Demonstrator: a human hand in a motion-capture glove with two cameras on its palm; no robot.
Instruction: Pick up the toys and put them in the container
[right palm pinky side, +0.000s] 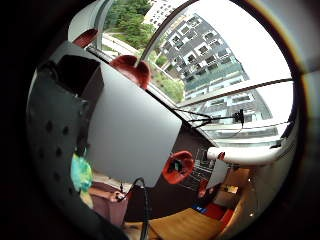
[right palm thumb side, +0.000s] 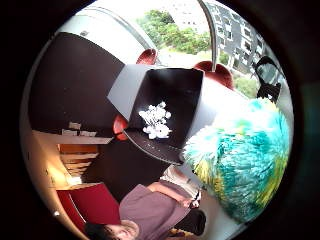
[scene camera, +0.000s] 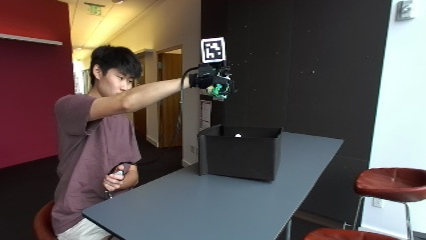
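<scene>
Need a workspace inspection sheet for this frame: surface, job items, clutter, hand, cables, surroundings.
Surface: grey table, bare around the container.
Job's things: black container open-topped on the table, a white toy inside; a teal and yellow fluffy toy held above it.
Clutter: nothing seen.
Grippers: gloved right hand raised over the container, gripping the fluffy toy.
Cables: left out.
Surroundings: red stools, dark wall, windows.

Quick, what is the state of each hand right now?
Right hand: raised above the black container, holding a fluffy teal and yellow toy.
Bare left hand: down by the lap, closed around a small object.
</scene>
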